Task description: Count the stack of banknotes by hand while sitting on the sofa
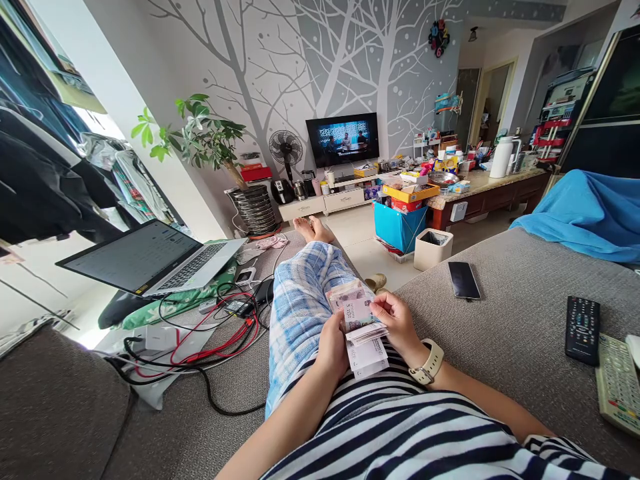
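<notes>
A bundle of banknotes (358,315) rests above my lap, held between both hands. The facing note is pale purple and bears a figure 5. My left hand (333,345) is closed around the bundle's left side, thumb on top. On the other side, my right hand (398,323) pinches the upper right edge of the notes between thumb and fingers. Lower notes (369,357) bend over and fan down toward the striped shirt. More notes stick up behind the front one, over the plaid trousers (300,283). How many there are cannot be made out.
On the left of the sofa stand an open laptop (150,263) and tangled red and black cables (220,347). A phone (463,280), a black remote (583,330) and a pale remote (619,383) lie to the right. A waste bin (433,250) stands beyond the sofa.
</notes>
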The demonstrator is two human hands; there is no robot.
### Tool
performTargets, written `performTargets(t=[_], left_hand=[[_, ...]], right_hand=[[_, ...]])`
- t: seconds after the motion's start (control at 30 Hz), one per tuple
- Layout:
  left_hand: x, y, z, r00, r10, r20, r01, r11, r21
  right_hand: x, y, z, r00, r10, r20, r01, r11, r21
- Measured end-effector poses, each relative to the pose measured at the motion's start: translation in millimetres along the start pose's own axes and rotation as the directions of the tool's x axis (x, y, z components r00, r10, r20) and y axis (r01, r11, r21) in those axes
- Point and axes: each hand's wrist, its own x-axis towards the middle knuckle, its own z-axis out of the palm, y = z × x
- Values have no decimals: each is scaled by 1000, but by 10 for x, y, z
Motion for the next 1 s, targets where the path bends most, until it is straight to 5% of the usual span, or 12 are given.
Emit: performTargets(t=[0.37,0.53,1.0], left_hand=[[-41,36,14,999,10,-52,-8,999,31],[-17,17,-11,1000,11,17,-11,1000,0],[0,-3,-16,999,-46,-10,46,999,-24]], right_hand=[[-19,-48,-11,992,-12,123,11,1000,10],[-16,-41,-7,993,-3,117,3,1000,3],[-24,-33,-1,992,20,122,-28,998,58]])
